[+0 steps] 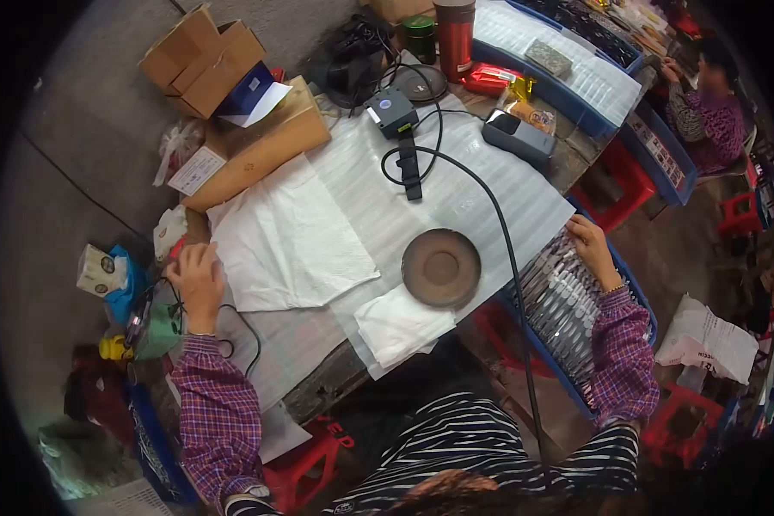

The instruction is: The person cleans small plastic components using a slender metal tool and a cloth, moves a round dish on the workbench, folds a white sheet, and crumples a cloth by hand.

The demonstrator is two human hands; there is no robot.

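My left hand (199, 284) is at the left side of the table, fingers apart and slightly bent, beside a small red item (178, 248) and a white cloth (288, 236). What lies under its fingertips is partly hidden. At the right, my right hand (592, 248) pinches the corner of a white foam sheet (490, 185) that covers the table. Below that hand stands a blue crate (635, 288) packed with rows of shiny cutlery (563, 301). A round brown dish (441, 268) sits on the sheet, touching a folded white cloth (402, 327).
A black device with a strap (393, 112) and its cable (490, 193) lie across the sheet. Cardboard boxes (258, 142) stand back left. A red tumbler (456, 43) and grey box (519, 138) are behind. Red stools (684, 421) surround the table; another person (709, 120) sits back right.
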